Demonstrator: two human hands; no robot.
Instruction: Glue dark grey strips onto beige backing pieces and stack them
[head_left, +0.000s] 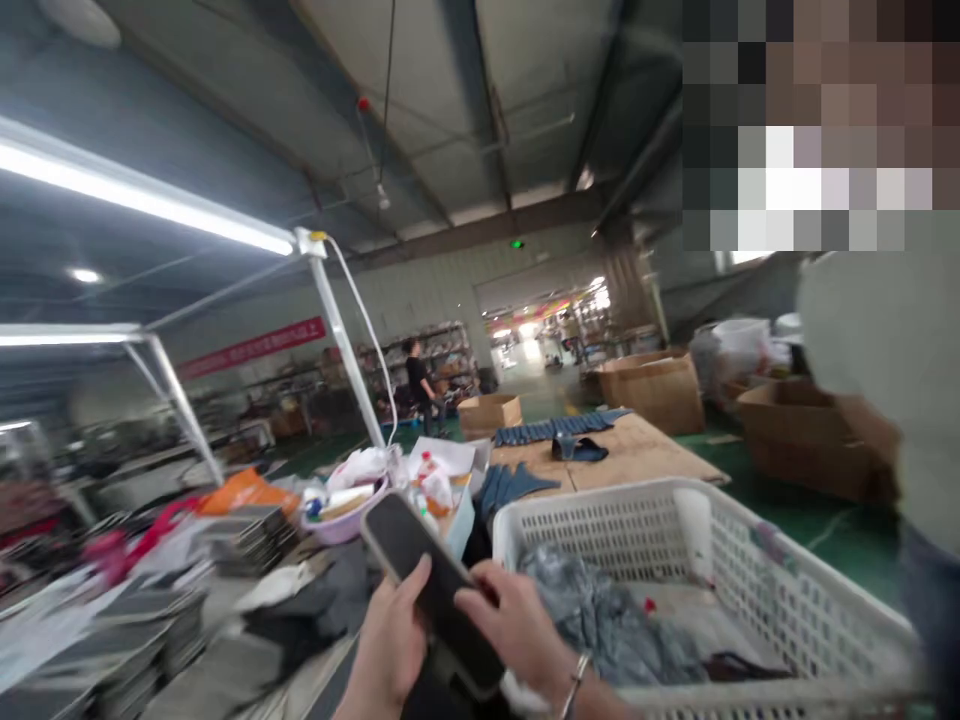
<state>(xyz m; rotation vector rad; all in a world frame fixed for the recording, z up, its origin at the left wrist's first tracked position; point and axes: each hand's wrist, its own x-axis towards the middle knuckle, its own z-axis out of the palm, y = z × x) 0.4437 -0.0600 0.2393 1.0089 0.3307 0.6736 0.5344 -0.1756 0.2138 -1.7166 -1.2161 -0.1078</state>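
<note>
A dark, flat, phone-like object (442,600) with a pale edge is held slanted at the lower middle. My left hand (390,635) grips it from the left, thumb lying on its face. On its right edge, my right hand (514,620) has its fingers curled and pressed against it; a metal bracelet (576,685) circles that wrist. Just right of my hands stands a white plastic basket (810,570) with crumpled grey plastic (600,610) inside. The picture is somewhat blurred.
Stacked grey pieces (135,640) cover the left table, near a purple basin (341,525). Dark blue pieces (517,485) lie on a brown board (645,450). Cardboard boxes (652,390) stand beyond. A person (855,330) is close at right; another person (424,385) stands farther back.
</note>
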